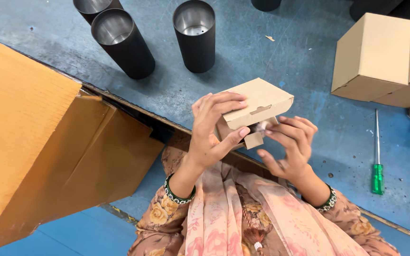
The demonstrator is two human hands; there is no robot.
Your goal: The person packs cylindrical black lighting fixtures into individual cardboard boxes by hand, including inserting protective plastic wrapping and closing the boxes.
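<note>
I hold a small brown cardboard box above the edge of a blue worktable. My left hand grips the box's left side, with fingers on its top and the thumb underneath. My right hand is at the box's lower right, its fingertips pinching a small end flap and a bit of pale material. The box lid is closed, with a slot tab showing on its front.
Three black metal cylinders, open at the top, stand at the back. Two closed cardboard boxes sit at the right. A green-handled screwdriver lies below them. A large open carton fills the left.
</note>
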